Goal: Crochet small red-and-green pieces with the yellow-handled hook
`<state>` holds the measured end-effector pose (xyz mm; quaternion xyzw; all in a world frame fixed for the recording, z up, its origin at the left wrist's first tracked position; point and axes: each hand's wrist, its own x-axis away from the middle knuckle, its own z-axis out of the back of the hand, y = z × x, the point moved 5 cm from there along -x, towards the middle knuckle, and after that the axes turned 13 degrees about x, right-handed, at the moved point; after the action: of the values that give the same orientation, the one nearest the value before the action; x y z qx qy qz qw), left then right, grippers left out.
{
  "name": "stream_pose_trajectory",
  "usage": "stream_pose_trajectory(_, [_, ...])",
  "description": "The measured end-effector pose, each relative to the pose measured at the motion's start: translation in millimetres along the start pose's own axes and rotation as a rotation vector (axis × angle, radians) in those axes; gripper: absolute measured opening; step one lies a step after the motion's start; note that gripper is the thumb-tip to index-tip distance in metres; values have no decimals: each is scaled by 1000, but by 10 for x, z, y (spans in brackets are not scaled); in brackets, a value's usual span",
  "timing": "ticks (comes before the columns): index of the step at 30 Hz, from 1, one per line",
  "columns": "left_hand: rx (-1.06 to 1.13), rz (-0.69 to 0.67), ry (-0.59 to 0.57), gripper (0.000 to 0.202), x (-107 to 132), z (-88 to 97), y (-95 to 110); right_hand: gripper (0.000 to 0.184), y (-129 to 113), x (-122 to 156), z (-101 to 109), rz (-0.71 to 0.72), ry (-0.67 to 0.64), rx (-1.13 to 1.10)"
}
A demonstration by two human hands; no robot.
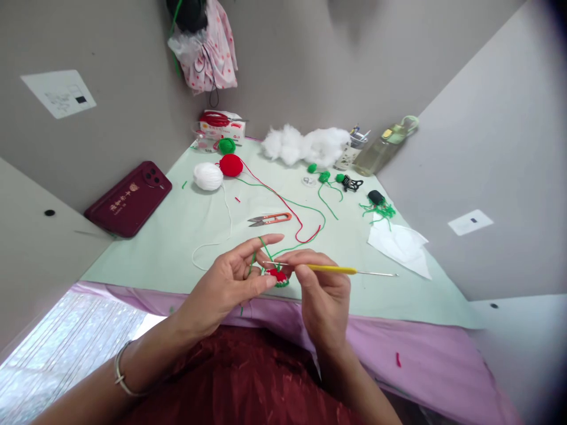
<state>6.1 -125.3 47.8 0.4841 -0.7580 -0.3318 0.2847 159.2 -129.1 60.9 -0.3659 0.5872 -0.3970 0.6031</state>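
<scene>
My left hand (234,277) pinches a small round crochet piece (277,277), red in the middle with a white and green edge. Green yarn (266,245) loops over its raised index finger and runs back across the table. In my right hand (325,289) is a crochet hook (334,269) with a yellow handle, gripped like a pencil. The hook's tip lies over the top of the crochet piece, close to the left fingers. Whether the tip sits inside a stitch is too small to tell.
Beyond my hands lie orange thread snips (270,219). White (208,176), red (231,166) and green (227,146) yarn balls sit back left, near a maroon phone (128,199). White stuffing (305,146), a pen cup (348,154) and a bottle (383,147) line the back. Tissue (398,245) lies right.
</scene>
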Motion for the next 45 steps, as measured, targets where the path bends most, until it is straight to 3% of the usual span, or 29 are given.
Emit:
stream_pose_trajectory(4, [-29, -20, 44, 59, -5, -9, 65, 14, -7, -14, -1, -1, 5, -20])
stream_pose_trajectory(9, [-57, -44, 73, 78, -17, 1, 107, 19, -49, -16, 1, 33, 19, 55])
stream_pose_trajectory(11, [-51, -55, 80, 82, -12, -7, 104, 26, -73, 25, -10, 137, 10, 228])
stream_pose_trajectory(14, [-3, -88, 111, 83, 0, -27, 92, 48, -120, 141, -58, 420, 32, 573])
stream_pose_trajectory(16, [82, -50, 113, 80, 0, -44, 63, 54, -133, 188, -54, 509, 97, 637])
stream_pose_trajectory(20, [230, 86, 72, 61, -18, -64, 43, 32, -99, 70, 33, 250, 101, 377])
stream_pose_trajectory(23, [216, 31, 92, 53, -25, -46, 106, 17, -62, -31, 81, 61, 124, 95])
stream_pose_trajectory(26, [157, -35, 92, 53, -18, -55, 124, 13, 27, -74, 5, -64, 48, -53])
stream_pose_trajectory(40, [78, -37, 142, 66, -29, -3, 78, 12, 73, -60, -10, -75, 46, -28])
stream_pose_trajectory(45, [62, -27, 133, 54, -25, -12, 77, 13, 77, -56, -8, -34, 58, -25])
